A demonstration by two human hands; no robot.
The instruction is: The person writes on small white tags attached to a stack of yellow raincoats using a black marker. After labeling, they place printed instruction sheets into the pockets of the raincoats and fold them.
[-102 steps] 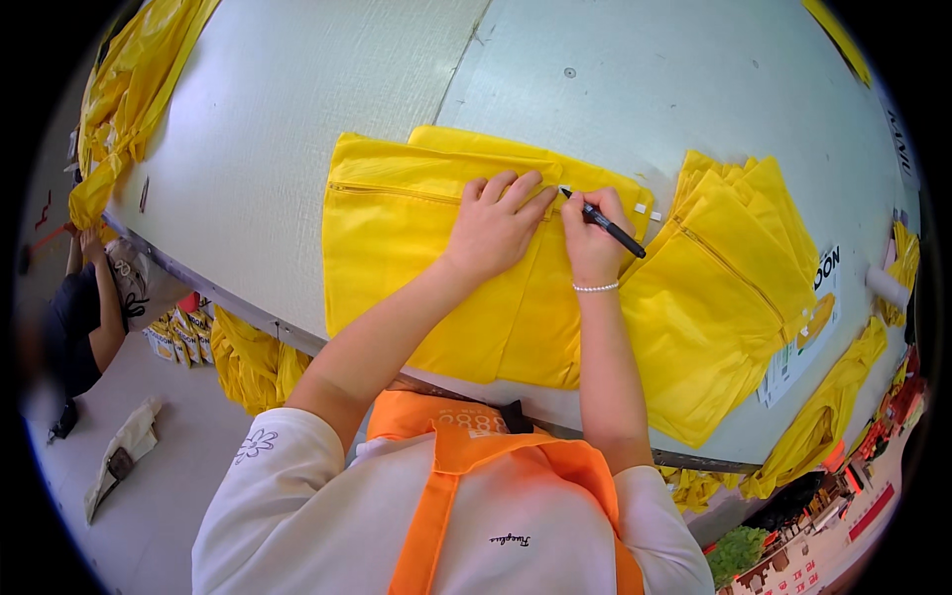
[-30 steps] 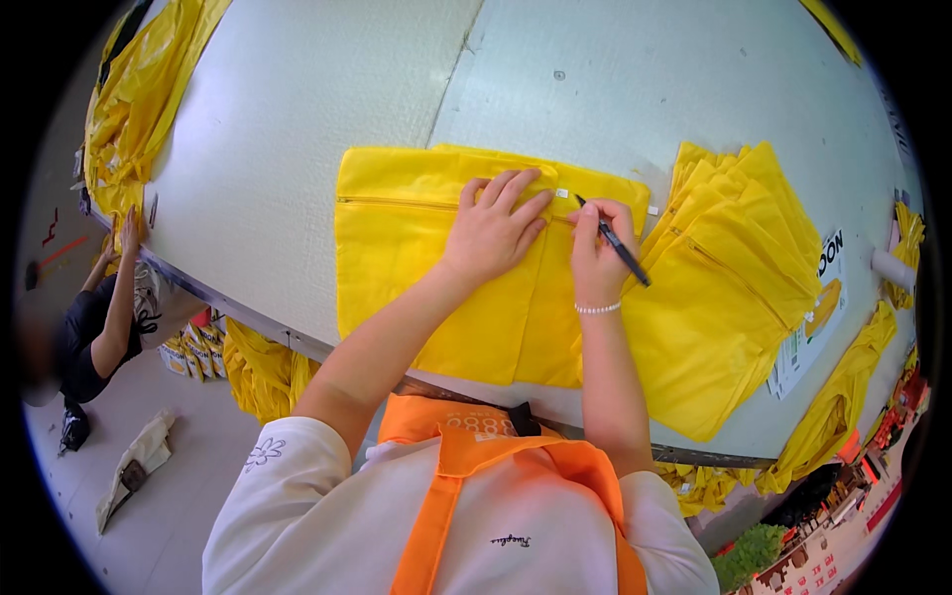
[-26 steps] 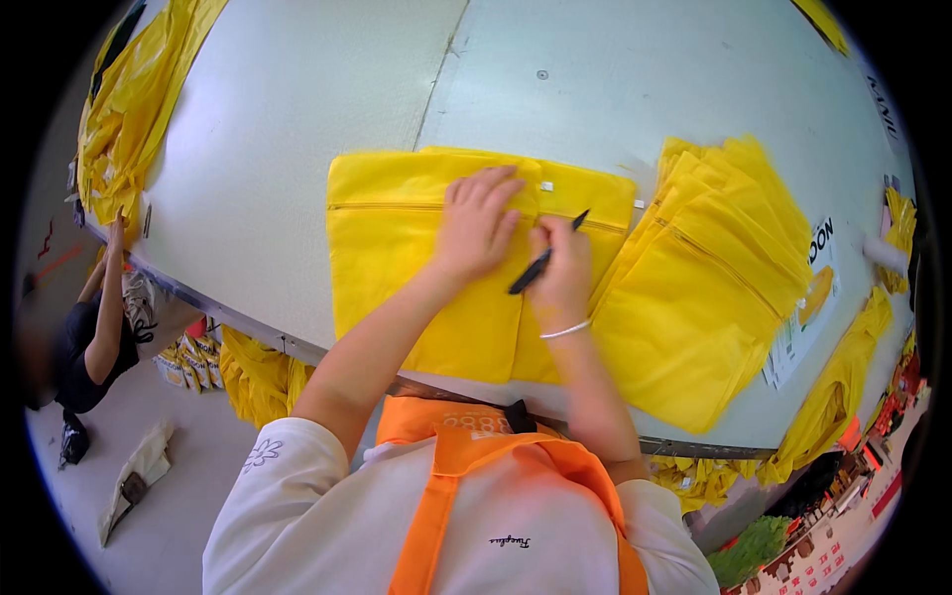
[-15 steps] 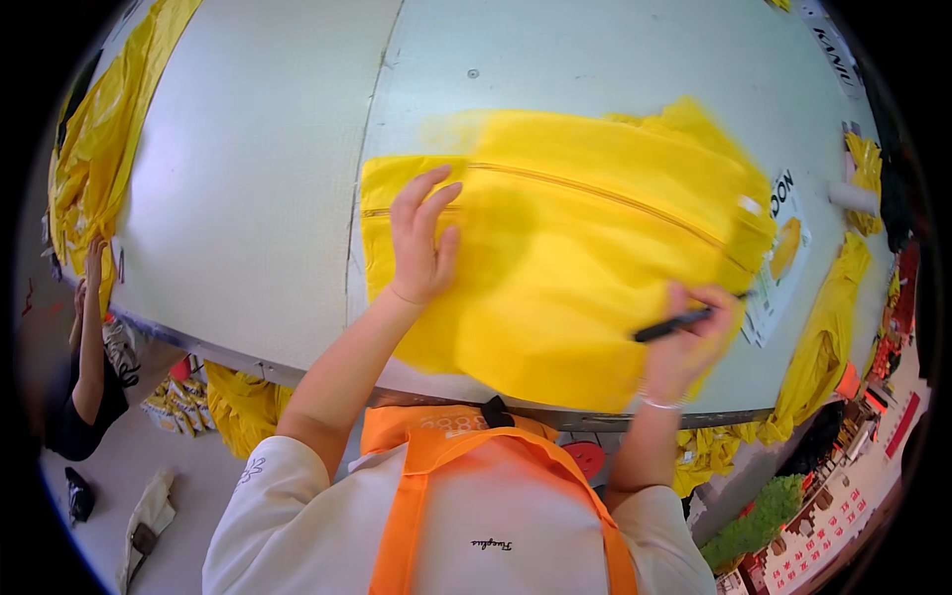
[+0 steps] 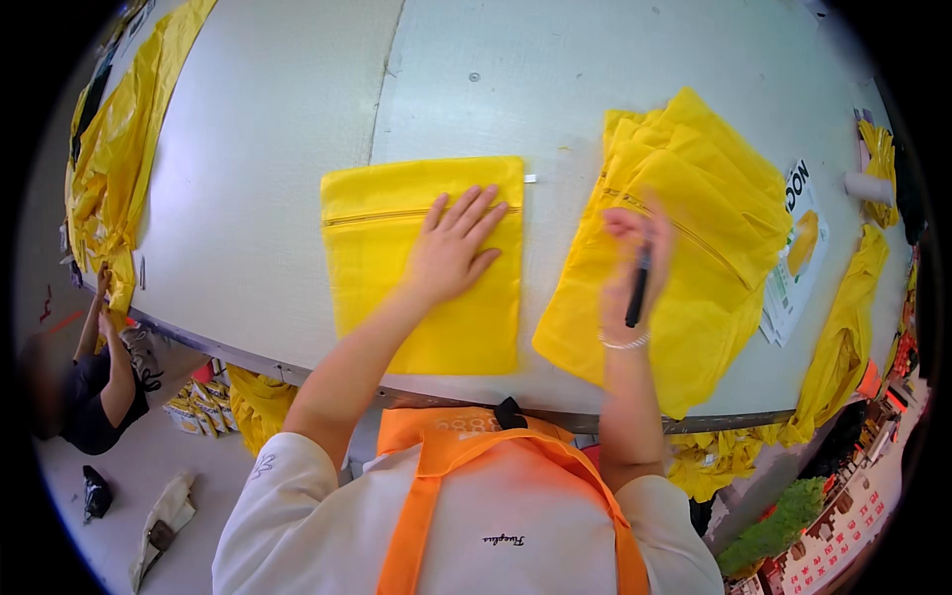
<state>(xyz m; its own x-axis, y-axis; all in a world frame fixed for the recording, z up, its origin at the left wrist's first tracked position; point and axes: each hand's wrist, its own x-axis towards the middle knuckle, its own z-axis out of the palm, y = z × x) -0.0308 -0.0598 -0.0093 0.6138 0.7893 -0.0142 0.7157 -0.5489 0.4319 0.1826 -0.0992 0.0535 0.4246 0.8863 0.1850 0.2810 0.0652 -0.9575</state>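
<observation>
A yellow fabric zip pouch (image 5: 426,332) lies flat on the table, its zipper running across near the far edge and a small white tag sticking out at the right. My left hand (image 5: 454,250) rests on it, palm down with fingers spread. To the right is an uneven pile of similar yellow zip pouches (image 5: 684,288), fanned at the far corner. Over the pile's left part, my right hand (image 5: 635,258) is closed round a black pen-shaped tool (image 5: 638,293), its thick end toward me. Motion blurs the right fingers, and the tool's other end is hidden.
The pale table (image 5: 268,129) curves along my front. Printed sheets (image 5: 795,263) lie beside the pile, with yellow fabric (image 5: 843,327) draped past them. More yellow fabric (image 5: 124,169) hangs at far left, where another person's arms (image 5: 104,332) reach in.
The single pouch has come away from the pile to the left and lies flat under my left hand. My right hand, still holding the black tool, has moved left and away from me.
</observation>
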